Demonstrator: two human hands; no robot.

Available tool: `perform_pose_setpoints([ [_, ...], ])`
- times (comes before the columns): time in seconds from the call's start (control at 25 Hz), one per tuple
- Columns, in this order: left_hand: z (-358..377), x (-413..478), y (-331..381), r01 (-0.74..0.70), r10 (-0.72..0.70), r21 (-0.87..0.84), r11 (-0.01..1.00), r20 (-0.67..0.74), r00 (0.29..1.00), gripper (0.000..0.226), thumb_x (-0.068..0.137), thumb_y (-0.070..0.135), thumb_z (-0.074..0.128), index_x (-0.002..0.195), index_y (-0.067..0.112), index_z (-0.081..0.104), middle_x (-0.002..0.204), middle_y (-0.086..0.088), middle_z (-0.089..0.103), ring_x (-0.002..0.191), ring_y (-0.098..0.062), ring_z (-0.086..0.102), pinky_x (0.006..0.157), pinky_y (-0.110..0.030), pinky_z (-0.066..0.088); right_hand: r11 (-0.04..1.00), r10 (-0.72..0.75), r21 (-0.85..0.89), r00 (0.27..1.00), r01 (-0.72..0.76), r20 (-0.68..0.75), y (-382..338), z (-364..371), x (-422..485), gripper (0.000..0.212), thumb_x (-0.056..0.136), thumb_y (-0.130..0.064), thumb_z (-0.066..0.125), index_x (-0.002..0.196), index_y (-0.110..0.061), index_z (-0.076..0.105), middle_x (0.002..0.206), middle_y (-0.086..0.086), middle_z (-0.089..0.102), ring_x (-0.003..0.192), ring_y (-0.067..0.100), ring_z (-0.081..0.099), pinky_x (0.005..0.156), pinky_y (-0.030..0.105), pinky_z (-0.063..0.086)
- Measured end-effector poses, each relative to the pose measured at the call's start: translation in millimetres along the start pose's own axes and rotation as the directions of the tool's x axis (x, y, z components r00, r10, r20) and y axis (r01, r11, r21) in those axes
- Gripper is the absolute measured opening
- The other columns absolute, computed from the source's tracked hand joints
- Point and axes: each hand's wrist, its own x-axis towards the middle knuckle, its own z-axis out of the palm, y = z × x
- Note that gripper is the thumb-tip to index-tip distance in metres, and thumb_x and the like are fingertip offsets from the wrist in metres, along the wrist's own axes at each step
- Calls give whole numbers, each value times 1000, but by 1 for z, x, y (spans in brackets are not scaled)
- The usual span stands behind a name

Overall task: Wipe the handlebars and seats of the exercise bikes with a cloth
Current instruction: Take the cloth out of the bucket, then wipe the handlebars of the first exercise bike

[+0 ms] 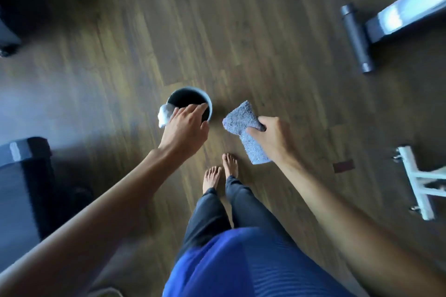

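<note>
Cloth (246, 128), grey and folded, hangs pinched in the right hand (272, 137), held in the air above the wooden floor (217, 31) just ahead of the person's bare feet (220, 172). The left hand (187, 130) reaches over the near rim of a small round bin (209, 101) standing on the floor, fingers spread and loose, with a white wad (164, 114) showing at its outer side; whether it grips that wad or is letting it go cannot be told. No handlebar or seat is in view, so how much wiping is done cannot be judged from here; this looks like a pause between bikes, perhaps to throw something away. Open floor lies ahead and between the machines. Only bases crowd the edges: a grey stabiliser bar and frame (357, 38) at the far right, a white foot (415, 183) at the near right, and a dark block (24, 176) along the left edge.
</note>
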Motion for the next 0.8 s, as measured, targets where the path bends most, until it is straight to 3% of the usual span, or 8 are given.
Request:
perform_pose_setpoints([
  [0.24, -13, -1, 92, -324, 313, 96, 941, 114, 943, 45, 97, 25, 52, 141, 15, 50, 137, -8, 58, 128, -30, 50, 108, -38, 31, 988, 152, 71, 933, -136, -327, 31, -79, -72, 49, 79, -18, 70, 56, -15, 27, 50, 1, 29, 52, 15, 22, 42, 24, 24],
  [0.4, -7, 18, 177, -514, 489, 135, 847, 180, 853, 45, 97, 24, 53, 141, 17, 50, 140, -8, 57, 127, -30, 51, 107, -35, 33, 946, 325, 184, 798, -268, -507, 68, -122, -109, 47, 80, -22, 69, 56, -12, 29, 57, 20, 40, 56, 18, 27, 47, 32, 23],
  [0.52, 10, 32, 251, -650, 604, 141, 747, 263, 752, 42, 97, 26, 53, 138, 19, 54, 138, -6, 58, 126, -30, 52, 104, -34, 37, 902, 431, 274, 664, -334, -611, 104, -161, -132, 44, 80, -22, 69, 57, -8, 34, 51, 10, 33, 52, 18, 29, 45, 32, 22],
  [0.68, 45, 49, 360, -809, 745, 123, 575, 330, 580, 33, 95, 27, 53, 126, 19, 62, 123, -4, 65, 114, -30, 59, 91, -35, 45, 812, 583, 427, 501, -399, -640, 165, -216, -155, 40, 82, -29, 67, 63, -4, 41, 54, 7, 37, 53, 17, 33, 45, 30, 23],
  [0.8, 77, 57, 447, -856, 790, 85, 509, 349, 504, 29, 92, 28, 54, 117, 18, 67, 116, -5, 69, 111, -31, 61, 89, -38, 51, 782, 620, 483, 417, -393, -665, 213, -266, -165, 38, 82, -27, 69, 66, -2, 47, 52, 5, 39, 55, 20, 37, 49, 33, 28],
])
